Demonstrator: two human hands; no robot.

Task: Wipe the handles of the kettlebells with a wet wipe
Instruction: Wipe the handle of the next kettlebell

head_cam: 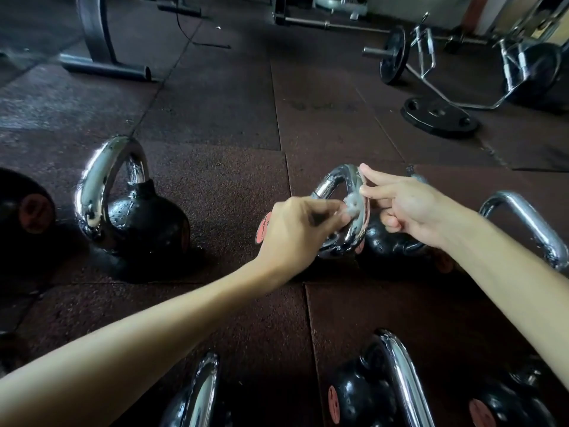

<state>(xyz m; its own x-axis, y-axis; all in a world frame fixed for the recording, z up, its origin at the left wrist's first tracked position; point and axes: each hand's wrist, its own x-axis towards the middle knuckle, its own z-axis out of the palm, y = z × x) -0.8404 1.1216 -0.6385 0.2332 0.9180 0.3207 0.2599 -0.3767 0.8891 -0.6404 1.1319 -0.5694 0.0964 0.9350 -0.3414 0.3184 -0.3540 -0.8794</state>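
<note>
Mid-wipe on centre-frame kettlebell handle (331, 180), pinching balled wet wipe (351, 208) against inner chrome in curled fingertips of left hand (295, 229), bracing rim with two straight fingers of right hand (406, 204); next likely means dragging wipe round the loop.

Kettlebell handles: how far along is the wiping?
Possibly done: the left kettlebell's handle looks wet-streaked. In hand: the left hand pinches a wipe against the middle handle, the right hand touching it. Left, seemingly: the right handle, near-left handle and near-right handle.
</note>
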